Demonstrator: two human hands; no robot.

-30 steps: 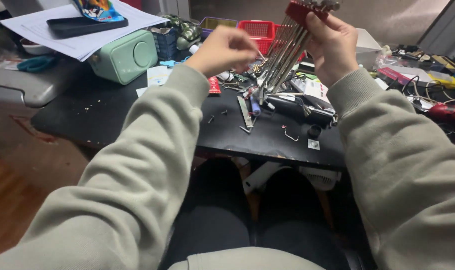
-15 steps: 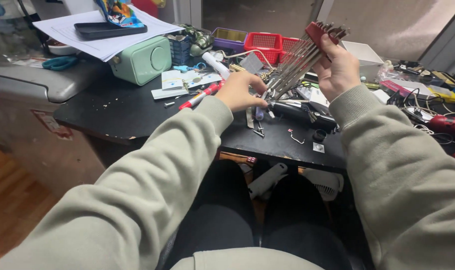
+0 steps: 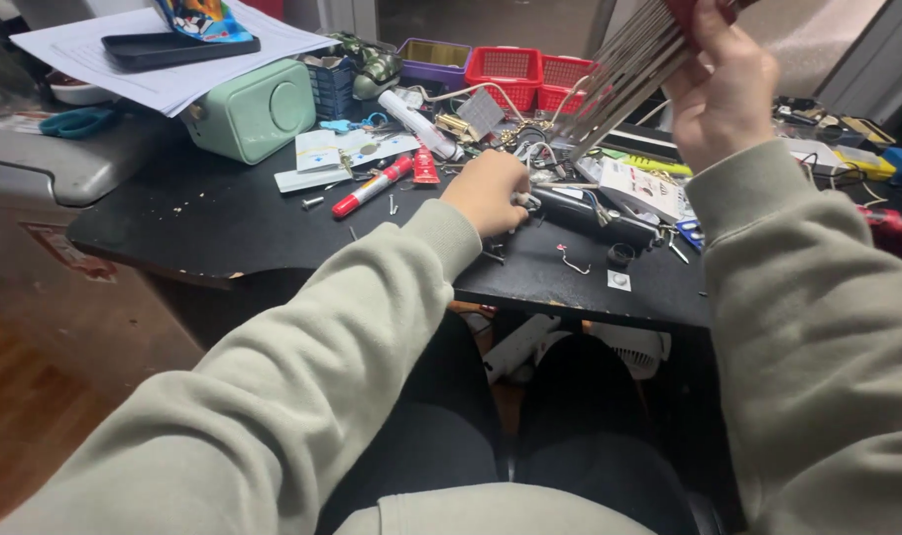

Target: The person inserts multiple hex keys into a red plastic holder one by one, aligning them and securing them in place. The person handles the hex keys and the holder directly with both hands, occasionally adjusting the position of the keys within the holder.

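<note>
Cluttered with tools and small parts, a black table (image 3: 223,223) with a matte top fills the head view. The person's right hand (image 3: 724,94) is raised at the top edge, its grip closed around the red holder end of a bundle of thin metal rods (image 3: 624,74), which fan downward toward the table, likely lifted clear to sort them. The left hand (image 3: 491,188) rests low on the table, fingers curled together around a small metal piece beside a dark cylindrical tool (image 3: 590,213). A mint-green boxy speaker (image 3: 248,109) and red mesh baskets (image 3: 530,67) sit behind.
</note>
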